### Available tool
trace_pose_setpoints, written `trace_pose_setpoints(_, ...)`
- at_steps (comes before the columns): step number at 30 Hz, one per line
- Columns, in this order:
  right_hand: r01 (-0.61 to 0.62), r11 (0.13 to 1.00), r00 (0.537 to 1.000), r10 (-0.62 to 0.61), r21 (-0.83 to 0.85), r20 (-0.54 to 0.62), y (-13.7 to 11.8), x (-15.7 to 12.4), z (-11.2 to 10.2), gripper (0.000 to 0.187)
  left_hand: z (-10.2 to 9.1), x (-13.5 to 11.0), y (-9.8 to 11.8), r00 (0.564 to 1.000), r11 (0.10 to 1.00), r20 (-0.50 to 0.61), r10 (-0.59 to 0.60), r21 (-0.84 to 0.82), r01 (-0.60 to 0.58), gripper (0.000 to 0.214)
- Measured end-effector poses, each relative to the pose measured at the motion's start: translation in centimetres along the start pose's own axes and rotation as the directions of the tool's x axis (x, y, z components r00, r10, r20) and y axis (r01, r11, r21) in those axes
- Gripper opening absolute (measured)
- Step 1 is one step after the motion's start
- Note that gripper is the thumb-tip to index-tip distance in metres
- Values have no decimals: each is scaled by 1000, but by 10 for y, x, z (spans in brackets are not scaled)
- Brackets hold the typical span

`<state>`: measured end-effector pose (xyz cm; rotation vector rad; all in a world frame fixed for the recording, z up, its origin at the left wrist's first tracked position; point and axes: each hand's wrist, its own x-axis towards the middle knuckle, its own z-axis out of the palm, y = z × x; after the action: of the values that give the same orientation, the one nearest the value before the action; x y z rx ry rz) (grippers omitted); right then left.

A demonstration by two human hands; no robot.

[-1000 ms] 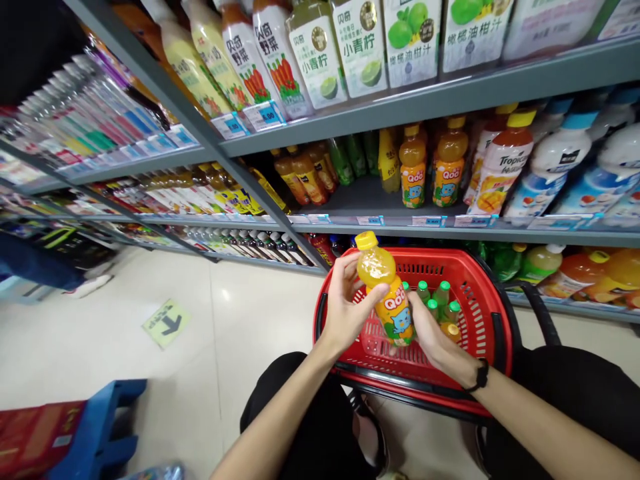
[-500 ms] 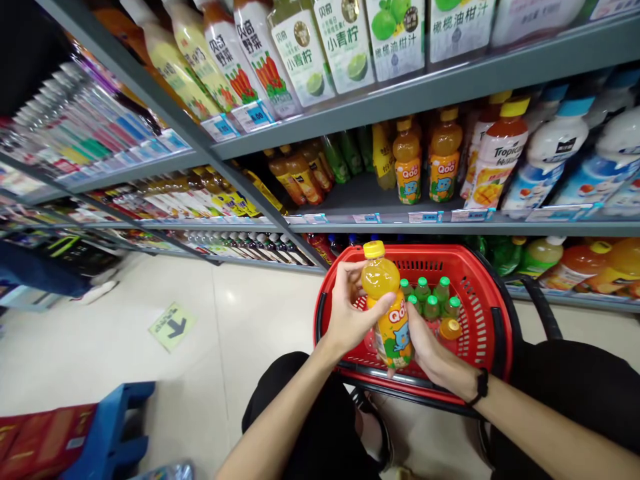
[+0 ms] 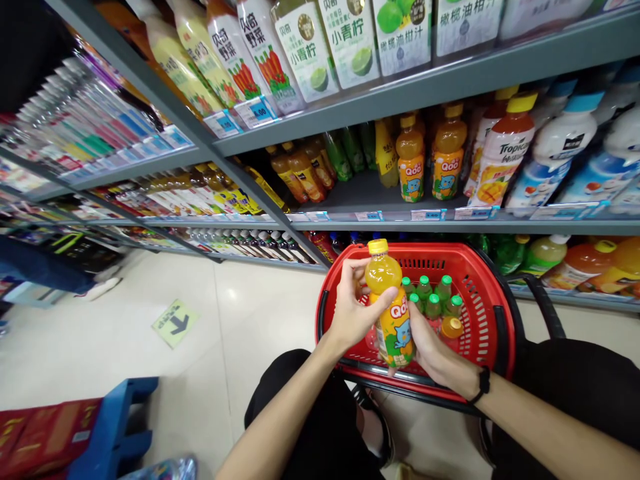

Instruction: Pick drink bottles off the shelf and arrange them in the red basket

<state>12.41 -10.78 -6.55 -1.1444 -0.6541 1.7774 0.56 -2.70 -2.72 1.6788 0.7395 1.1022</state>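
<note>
Over a red shopping basket (image 3: 480,267) I hold a yellow-capped Qoo juice bottle (image 3: 395,327), tilted a little, its label facing up at me. My left hand (image 3: 353,303) wraps round the bottle's left side, thumb across the front below its neck. Against the lower right side lies my right hand (image 3: 435,350), with its fingers hidden behind the bottle. Inside the basket stand several green-capped bottles (image 3: 433,303) and an orange-capped bottle (image 3: 452,327).
Drink shelves (image 3: 350,217) run along the front, with two more Qoo bottles (image 3: 411,160) on the middle one. The basket's black handle (image 3: 543,303) leans to the right. A blue pallet (image 3: 113,427) with red boxes (image 3: 47,433) sits lower left. Another person's leg (image 3: 45,267) shows far left.
The view has shifted very slightly. Both hands keep the same hold on the juice bottle over the basket.
</note>
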Motion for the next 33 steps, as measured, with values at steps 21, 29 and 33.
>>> trace_pose_setpoints(21, -5, 986, 1000, 0, 168, 31, 6, 1, -5, 67, 1, 1, -8, 1000, 999, 13, -28, -20, 29, 49)
trace_pose_setpoints(29, -8, 969, 1000, 2, 248, 27, 6, 1, -5, 61, 0, 1, -9, 1000, 1000, 15, -24, -18, 24, 49)
trace_pose_setpoints(33, -16, 971, 999, 7, 241, 36, 7, 2, -5, 59, -1, 1, -9, 1000, 999, 20, -18, -36, 19, 48)
